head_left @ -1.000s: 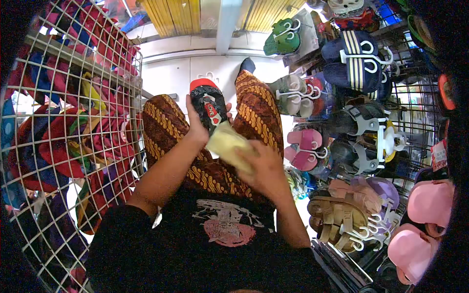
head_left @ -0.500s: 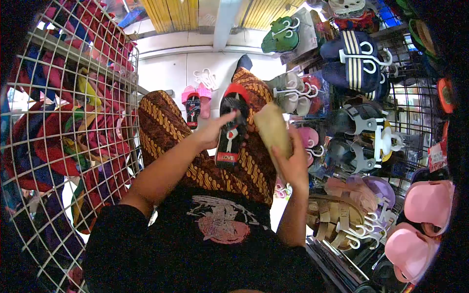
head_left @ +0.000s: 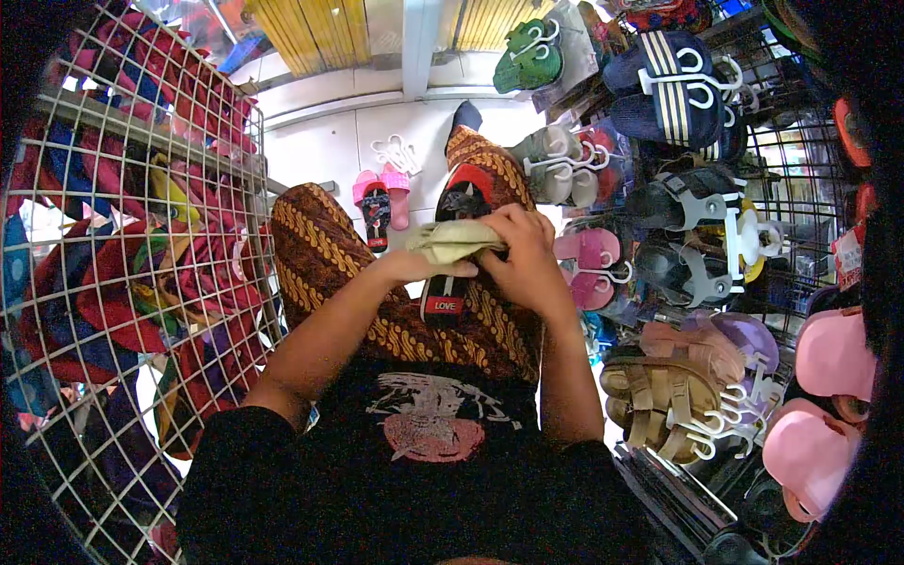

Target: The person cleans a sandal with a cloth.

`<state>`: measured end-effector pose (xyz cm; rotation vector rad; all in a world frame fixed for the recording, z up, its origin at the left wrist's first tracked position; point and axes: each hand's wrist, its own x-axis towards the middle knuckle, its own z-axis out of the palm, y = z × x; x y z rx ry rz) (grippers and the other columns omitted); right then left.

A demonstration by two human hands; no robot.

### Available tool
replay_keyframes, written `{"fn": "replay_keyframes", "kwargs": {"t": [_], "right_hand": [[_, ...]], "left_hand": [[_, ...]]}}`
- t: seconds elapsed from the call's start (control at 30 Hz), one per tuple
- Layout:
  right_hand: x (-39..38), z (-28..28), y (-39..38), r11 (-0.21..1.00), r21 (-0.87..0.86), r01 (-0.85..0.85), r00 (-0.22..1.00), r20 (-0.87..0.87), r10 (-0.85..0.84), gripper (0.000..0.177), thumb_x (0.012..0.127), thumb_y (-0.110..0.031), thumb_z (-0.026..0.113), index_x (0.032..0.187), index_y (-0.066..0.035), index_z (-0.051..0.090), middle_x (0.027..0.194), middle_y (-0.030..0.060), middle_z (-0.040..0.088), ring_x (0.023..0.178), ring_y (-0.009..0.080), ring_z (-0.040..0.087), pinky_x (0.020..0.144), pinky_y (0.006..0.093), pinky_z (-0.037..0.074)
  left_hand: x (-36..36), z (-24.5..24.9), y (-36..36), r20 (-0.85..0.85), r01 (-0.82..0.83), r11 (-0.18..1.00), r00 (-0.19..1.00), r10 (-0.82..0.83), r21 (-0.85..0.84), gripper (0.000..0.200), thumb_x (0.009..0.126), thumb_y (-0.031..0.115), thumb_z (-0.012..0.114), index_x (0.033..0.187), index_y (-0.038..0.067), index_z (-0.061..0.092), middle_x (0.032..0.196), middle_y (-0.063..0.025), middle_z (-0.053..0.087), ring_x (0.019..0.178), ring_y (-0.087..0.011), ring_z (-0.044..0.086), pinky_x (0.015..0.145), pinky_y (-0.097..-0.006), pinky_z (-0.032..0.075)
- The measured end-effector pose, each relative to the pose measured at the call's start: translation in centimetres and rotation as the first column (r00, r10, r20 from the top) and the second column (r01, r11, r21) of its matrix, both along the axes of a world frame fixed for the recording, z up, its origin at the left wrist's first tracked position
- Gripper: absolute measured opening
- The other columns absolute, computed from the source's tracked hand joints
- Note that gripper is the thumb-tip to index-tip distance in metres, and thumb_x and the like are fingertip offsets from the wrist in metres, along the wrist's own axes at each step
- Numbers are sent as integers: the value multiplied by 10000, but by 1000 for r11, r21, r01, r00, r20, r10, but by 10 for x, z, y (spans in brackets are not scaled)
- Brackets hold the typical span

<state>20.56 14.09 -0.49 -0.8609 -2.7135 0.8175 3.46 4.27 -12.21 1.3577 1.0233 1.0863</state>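
Observation:
A pale yellow-green cloth (head_left: 452,242), bunched up, is between my two hands above my lap. My left hand (head_left: 414,267) grips its left and lower side. Fingers of my right hand (head_left: 521,252) close over its right end. Beneath the cloth, a black slide sandal (head_left: 448,285) with a red-lined strap and a red "LOVE" label at the heel lies on my patterned trousers (head_left: 395,325). The hands and cloth cover the sandal's middle. On the floor beyond my knee are a pink sandal (head_left: 399,202) and a black-and-red sandal (head_left: 377,217) with a pink strap.
White plastic hangers (head_left: 395,155) lie on the tiled floor (head_left: 325,151). A wire grid rack (head_left: 179,273) with colourful goods stands close on my left. On my right, sandals on hangers crowd a display, including navy striped slides (head_left: 667,89), brown sandals (head_left: 654,400) and pink clogs (head_left: 815,457).
My right hand has brought the cloth leftward over the sandal. My left hand has moved from the sandal's strap onto the cloth, and both hands now hold it.

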Motion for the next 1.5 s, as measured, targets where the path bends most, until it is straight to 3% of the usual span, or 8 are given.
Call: {"fn": "replay_keyframes", "kwargs": {"t": [0.23,0.3,0.43,0.53,0.67,0.77,1.33,1.5], "right_hand": [[-6,13,-22,996,88,-5,997,-79,12,407,730,-172,755,1121,-135,650,1120,103,570,1160,348,501,1090,549,299],[1,5,-20,992,85,97,991,-102,-89,393,742,-152,736,1125,-130,650,1117,102,579,1147,345,506,1107,552,292],[-4,3,-29,985,66,161,981,-123,-152,364,752,-194,725,1102,-122,658,1107,100,598,1127,338,522,1101,546,298],[-9,7,-37,993,115,22,993,-118,-9,346,759,-242,715,1073,-109,658,1110,104,605,1111,341,531,1055,540,331],[-7,-3,-29,941,-23,338,930,-142,-338,367,763,-244,718,1097,-116,635,1116,103,599,1158,336,523,1094,540,298],[-10,-5,-31,980,127,151,978,-166,-129,380,756,-252,729,1099,-115,635,1112,102,591,1161,336,517,1077,528,306],[25,16,-1,988,133,82,995,37,-87,539,787,-132,699,1288,-68,509,1258,174,566,1260,383,465,1105,502,311],[49,-9,9,971,-12,238,965,-115,-238,469,796,28,640,1240,-69,522,1140,141,589,1147,346,530,956,399,412]], "left_hand": [[-11,4,-8,-241,23,1000,970,-19,14,620,867,315,740,1397,79,523,1391,-99,553,1244,-235,541,1090,-336,401],[-5,6,0,-402,75,959,914,44,275,655,856,354,723,1411,78,511,1447,-106,507,1307,-267,503,1129,-375,373],[-7,21,-2,-290,95,995,953,-84,24,649,880,351,726,1422,80,494,1415,-114,527,1284,-270,509,1123,-338,359],[-10,6,-4,-336,138,986,937,-99,94,670,840,213,758,1424,42,476,1400,-96,550,1324,-222,483,1134,-329,354],[-6,12,1,-282,60,972,959,6,225,586,883,174,699,1423,84,492,1393,-95,554,1304,-253,503,1113,-325,384],[-7,-23,-1,-269,5,878,953,142,479,544,910,205,683,1416,107,512,1370,-90,566,1263,-254,530,1088,-327,407],[-12,36,-2,84,14,905,996,24,-425,742,747,107,853,1379,3,480,1322,-67,564,1209,-167,511,1051,-332,417],[-11,5,-9,277,58,970,961,10,-236,772,842,305,777,1441,2,396,1382,-95,518,1282,-202,462,1089,-364,379]]}}
